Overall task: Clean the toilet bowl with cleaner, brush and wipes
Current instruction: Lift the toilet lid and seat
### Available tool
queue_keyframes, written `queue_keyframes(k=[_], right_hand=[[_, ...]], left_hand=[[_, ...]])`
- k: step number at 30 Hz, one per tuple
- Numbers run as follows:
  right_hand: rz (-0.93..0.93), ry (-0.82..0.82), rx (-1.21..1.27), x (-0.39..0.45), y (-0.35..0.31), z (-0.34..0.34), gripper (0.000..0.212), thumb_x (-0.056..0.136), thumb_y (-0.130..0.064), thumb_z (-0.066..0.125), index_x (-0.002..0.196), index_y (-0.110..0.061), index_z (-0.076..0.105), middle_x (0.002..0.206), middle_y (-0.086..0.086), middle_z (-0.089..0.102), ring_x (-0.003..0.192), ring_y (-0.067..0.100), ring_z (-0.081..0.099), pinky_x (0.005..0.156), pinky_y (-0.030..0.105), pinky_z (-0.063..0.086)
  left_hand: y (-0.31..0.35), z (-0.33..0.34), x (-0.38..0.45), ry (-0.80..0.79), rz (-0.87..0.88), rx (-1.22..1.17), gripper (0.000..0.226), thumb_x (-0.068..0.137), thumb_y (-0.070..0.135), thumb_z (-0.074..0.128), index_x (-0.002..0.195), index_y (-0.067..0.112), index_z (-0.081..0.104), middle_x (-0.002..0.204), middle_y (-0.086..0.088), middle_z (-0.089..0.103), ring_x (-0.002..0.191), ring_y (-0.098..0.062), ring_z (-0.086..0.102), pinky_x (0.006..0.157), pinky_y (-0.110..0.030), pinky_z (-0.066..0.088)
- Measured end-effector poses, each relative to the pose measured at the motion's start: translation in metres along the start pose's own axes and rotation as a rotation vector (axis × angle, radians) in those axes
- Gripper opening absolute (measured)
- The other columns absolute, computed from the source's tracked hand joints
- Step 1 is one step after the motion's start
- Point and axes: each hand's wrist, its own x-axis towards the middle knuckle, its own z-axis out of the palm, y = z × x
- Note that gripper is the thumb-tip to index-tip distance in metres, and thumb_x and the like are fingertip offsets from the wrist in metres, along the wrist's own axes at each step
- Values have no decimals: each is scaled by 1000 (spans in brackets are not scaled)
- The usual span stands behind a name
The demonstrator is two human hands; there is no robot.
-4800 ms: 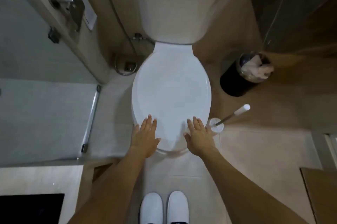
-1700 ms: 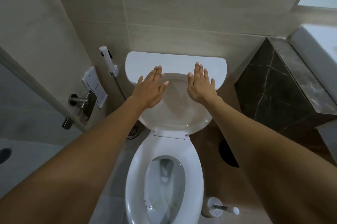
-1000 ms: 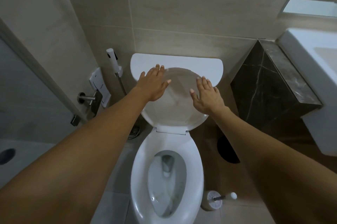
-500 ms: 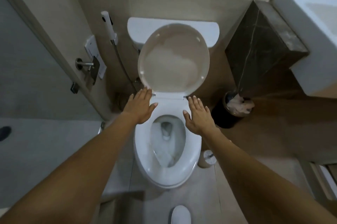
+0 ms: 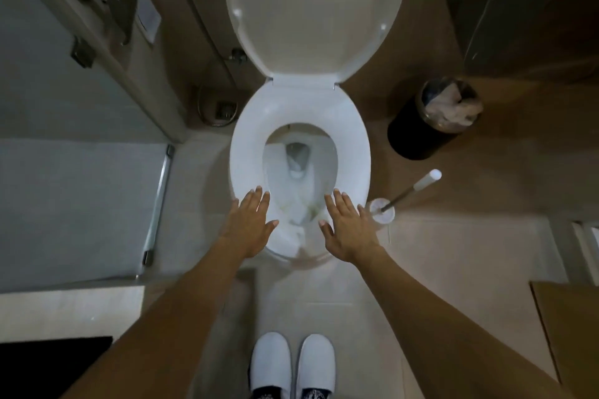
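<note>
The white toilet (image 5: 299,119) stands in front of me with its lid (image 5: 312,6) raised against the tank and the seat down. The bowl (image 5: 298,184) shows water and greenish-yellow streaks near its front. My left hand (image 5: 249,223) lies flat, fingers apart, over the seat's front left. My right hand (image 5: 348,226) is spread the same way over the front right. Both hold nothing. A toilet brush (image 5: 405,192) with a white handle stands in its white holder right of the bowl. No cleaner bottle or wipes are in view.
A black bin (image 5: 431,119) with crumpled tissue stands right of the toilet. A glass shower partition (image 5: 97,51) and sill run along the left. A floor drain (image 5: 218,108) lies behind the bowl's left. My white slippers (image 5: 291,366) stand on the tiles. A wooden panel (image 5: 570,327) is at right.
The lid, shut at first, has been lifted against the tank. My hands then came down from the lid to the seat's front edge, and my view tilted downward.
</note>
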Motion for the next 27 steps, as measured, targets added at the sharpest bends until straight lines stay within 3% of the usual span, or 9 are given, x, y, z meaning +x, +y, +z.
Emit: queue_keyframes(k=[9,27], right_hand=[[-84,-52,-52,-1,14,73,69,100,-45,29,154,-19,-5,160,4,-15,148,21,-11,119,44,2],[-157,110,-185,7,15,103,79,98,-42,44,153,-12,-4,160,11,-6,148,27,-7,118,45,-1]], left_hand=[[6,97,7,27,69,-47,74,99,44,36,151,13,-6,159,-3,-15,146,-17,-9,118,-40,4],[0,105,20,98,59,211,95,90,59,38,143,11,-25,157,-3,-21,145,-20,-16,117,-46,-2]])
